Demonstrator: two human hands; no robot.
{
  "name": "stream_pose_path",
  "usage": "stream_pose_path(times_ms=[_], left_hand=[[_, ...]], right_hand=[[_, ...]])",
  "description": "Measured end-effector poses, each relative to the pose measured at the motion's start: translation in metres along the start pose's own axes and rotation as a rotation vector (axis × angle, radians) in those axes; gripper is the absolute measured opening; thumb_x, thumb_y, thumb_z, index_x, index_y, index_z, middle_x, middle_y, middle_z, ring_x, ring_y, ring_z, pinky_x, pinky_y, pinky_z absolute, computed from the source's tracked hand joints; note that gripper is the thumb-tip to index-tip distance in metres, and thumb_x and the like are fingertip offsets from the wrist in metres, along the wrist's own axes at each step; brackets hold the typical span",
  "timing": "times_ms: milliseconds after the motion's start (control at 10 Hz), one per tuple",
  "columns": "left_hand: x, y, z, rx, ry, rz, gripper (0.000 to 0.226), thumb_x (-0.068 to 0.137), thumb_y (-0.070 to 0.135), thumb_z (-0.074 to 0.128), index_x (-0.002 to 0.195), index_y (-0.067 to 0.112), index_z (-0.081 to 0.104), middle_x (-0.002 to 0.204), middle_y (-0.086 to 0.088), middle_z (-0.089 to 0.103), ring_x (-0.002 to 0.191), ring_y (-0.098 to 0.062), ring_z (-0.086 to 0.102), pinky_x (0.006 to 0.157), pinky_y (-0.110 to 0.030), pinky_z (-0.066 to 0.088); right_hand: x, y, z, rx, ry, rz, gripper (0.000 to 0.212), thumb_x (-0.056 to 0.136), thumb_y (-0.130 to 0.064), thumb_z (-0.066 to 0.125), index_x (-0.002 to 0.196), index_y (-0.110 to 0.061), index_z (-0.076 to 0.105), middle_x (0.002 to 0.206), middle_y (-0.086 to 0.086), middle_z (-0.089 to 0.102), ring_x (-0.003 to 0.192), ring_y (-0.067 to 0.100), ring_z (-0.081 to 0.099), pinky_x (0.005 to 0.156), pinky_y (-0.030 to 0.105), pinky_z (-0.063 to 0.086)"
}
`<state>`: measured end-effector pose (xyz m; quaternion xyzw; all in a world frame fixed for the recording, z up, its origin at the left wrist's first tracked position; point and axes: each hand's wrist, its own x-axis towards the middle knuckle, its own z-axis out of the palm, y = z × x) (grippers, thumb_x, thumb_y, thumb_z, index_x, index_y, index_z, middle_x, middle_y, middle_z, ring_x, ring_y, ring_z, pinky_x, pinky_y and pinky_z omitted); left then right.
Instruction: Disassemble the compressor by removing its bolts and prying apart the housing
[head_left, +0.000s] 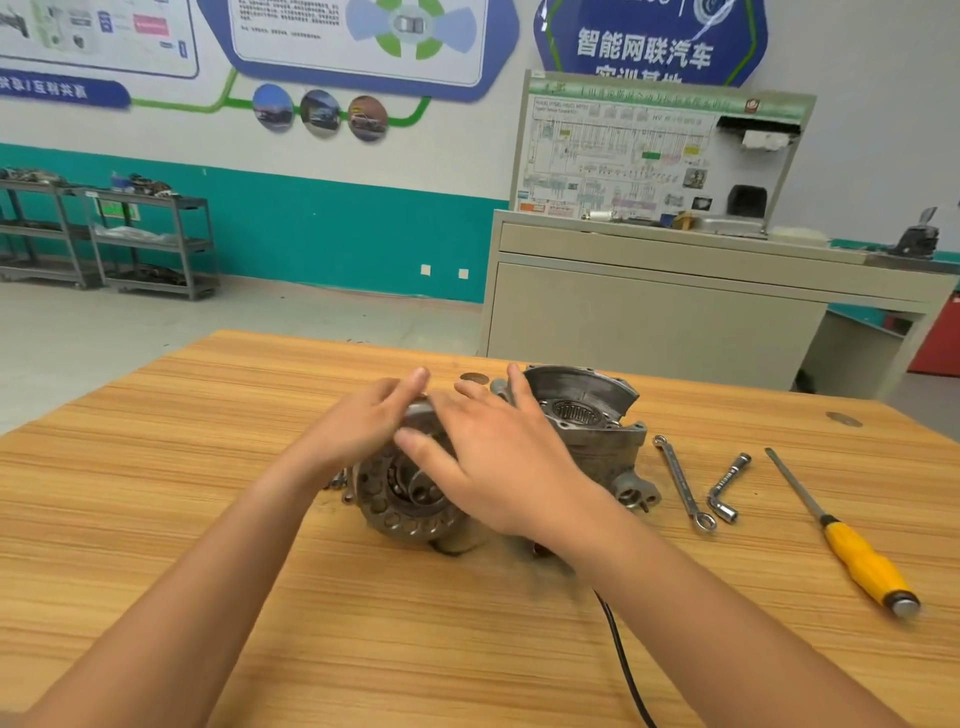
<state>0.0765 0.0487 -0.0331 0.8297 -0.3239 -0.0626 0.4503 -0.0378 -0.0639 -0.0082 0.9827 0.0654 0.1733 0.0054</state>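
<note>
A grey metal compressor lies in two parts on the wooden table (208, 426). The round front part (400, 499), with a ring of holes and a bearing in its face, sits under my hands. The rear housing (587, 415), with a needle bearing showing, stands just behind to the right. My left hand (363, 421) rests on the upper left rim of the round part, fingers straight. My right hand (493, 447) lies spread over the top of it, its thumb on the face. How the fingers grip underneath is hidden.
To the right lie a combination wrench (683, 483), an L-shaped socket wrench (727, 488) and a yellow-handled screwdriver (841, 535). Small bolts (340, 480) sit left of the compressor. A black cable (623, 660) runs toward me. A beige training bench (675, 312) stands behind the table.
</note>
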Motion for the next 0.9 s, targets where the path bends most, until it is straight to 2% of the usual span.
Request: stream_pose_path(times_ms=[100, 200, 300, 400, 500, 600, 700, 800, 900], left_hand=[[0.009, -0.005, -0.003, -0.031, 0.025, -0.072, 0.08, 0.077, 0.072, 0.016, 0.123, 0.022, 0.058, 0.129, 0.001, 0.056, 0.099, -0.003, 0.058, 0.078, -0.013, 0.041], [0.018, -0.003, 0.003, -0.001, 0.051, -0.014, 0.073, 0.086, 0.066, 0.025, 0.126, 0.016, 0.059, 0.125, -0.002, 0.061, 0.105, -0.012, 0.059, 0.082, -0.022, 0.039], [0.025, -0.008, 0.007, -0.013, 0.086, -0.004, 0.05, 0.09, 0.059, 0.035, 0.102, 0.024, 0.069, 0.079, 0.014, 0.072, 0.063, 0.005, 0.062, 0.061, -0.02, 0.04], [0.031, -0.014, 0.005, -0.093, 0.012, 0.028, 0.039, 0.094, 0.052, 0.036, 0.092, 0.032, 0.069, 0.096, 0.012, 0.072, 0.081, 0.007, 0.064, 0.074, -0.021, 0.044], [0.037, -0.014, 0.005, -0.049, -0.024, 0.111, 0.038, 0.099, 0.045, 0.031, 0.112, 0.033, 0.065, 0.141, 0.008, 0.046, 0.131, -0.007, 0.04, 0.1, -0.027, 0.029], [0.044, -0.016, 0.005, 0.015, -0.036, 0.154, 0.038, 0.099, 0.045, 0.027, 0.125, 0.04, 0.055, 0.153, 0.006, 0.027, 0.14, -0.011, 0.023, 0.102, -0.029, 0.02], [0.046, -0.016, 0.002, 0.04, -0.055, 0.152, 0.039, 0.099, 0.047, 0.026, 0.128, 0.042, 0.05, 0.155, 0.004, 0.023, 0.14, -0.013, 0.021, 0.1, -0.028, 0.019], [0.047, -0.017, 0.003, 0.069, -0.073, 0.18, 0.039, 0.1, 0.043, 0.025, 0.125, 0.037, 0.054, 0.153, 0.007, 0.025, 0.142, -0.012, 0.019, 0.104, -0.027, 0.016], [0.043, -0.007, -0.001, 0.007, 0.078, 0.186, 0.043, 0.102, 0.035, 0.02, 0.127, 0.024, 0.053, 0.152, 0.005, 0.03, 0.138, -0.016, 0.028, 0.105, -0.027, 0.021]], right_hand=[[0.0, 0.006, 0.0, 0.04, 0.023, 0.052, 0.06, 0.096, -0.05, 0.018, 0.139, -0.012, 0.037, 0.142, 0.003, 0.043, 0.138, 0.014, 0.023, 0.11, 0.041, -0.014], [0.001, 0.015, -0.002, 0.056, 0.045, 0.099, 0.058, 0.096, -0.05, 0.018, 0.138, -0.016, 0.038, 0.142, -0.001, 0.044, 0.138, 0.012, 0.024, 0.11, 0.042, -0.013], [-0.005, 0.028, -0.003, 0.098, 0.074, 0.168, 0.056, 0.096, -0.049, 0.019, 0.138, -0.019, 0.04, 0.141, -0.003, 0.044, 0.136, 0.008, 0.026, 0.11, 0.042, -0.011], [-0.012, 0.042, -0.003, 0.087, 0.111, 0.219, 0.055, 0.096, -0.048, 0.018, 0.137, -0.019, 0.042, 0.14, -0.005, 0.045, 0.134, 0.006, 0.028, 0.111, 0.041, -0.011], [-0.019, 0.047, -0.005, 0.097, 0.137, 0.255, 0.053, 0.096, -0.047, 0.02, 0.134, -0.021, 0.046, 0.136, -0.006, 0.049, 0.132, 0.005, 0.031, 0.111, 0.04, -0.011], [-0.026, 0.051, -0.007, 0.098, 0.15, 0.275, 0.053, 0.096, -0.047, 0.022, 0.137, -0.021, 0.043, 0.139, -0.006, 0.046, 0.133, 0.006, 0.029, 0.111, 0.038, -0.012], [-0.035, 0.052, -0.015, 0.131, 0.175, 0.277, 0.048, 0.097, -0.043, 0.024, 0.134, -0.022, 0.046, 0.137, -0.007, 0.049, 0.131, 0.005, 0.032, 0.11, 0.035, -0.01], [-0.049, 0.054, -0.034, 0.19, 0.277, 0.28, 0.042, 0.096, -0.039, 0.032, 0.13, -0.022, 0.05, 0.132, -0.008, 0.053, 0.125, 0.006, 0.04, 0.112, 0.034, -0.002], [-0.071, 0.059, -0.064, 0.345, 0.49, 0.356, 0.04, 0.091, -0.04, 0.044, 0.124, -0.024, 0.057, 0.117, -0.017, 0.059, 0.112, 0.008, 0.053, 0.109, 0.033, 0.028]])
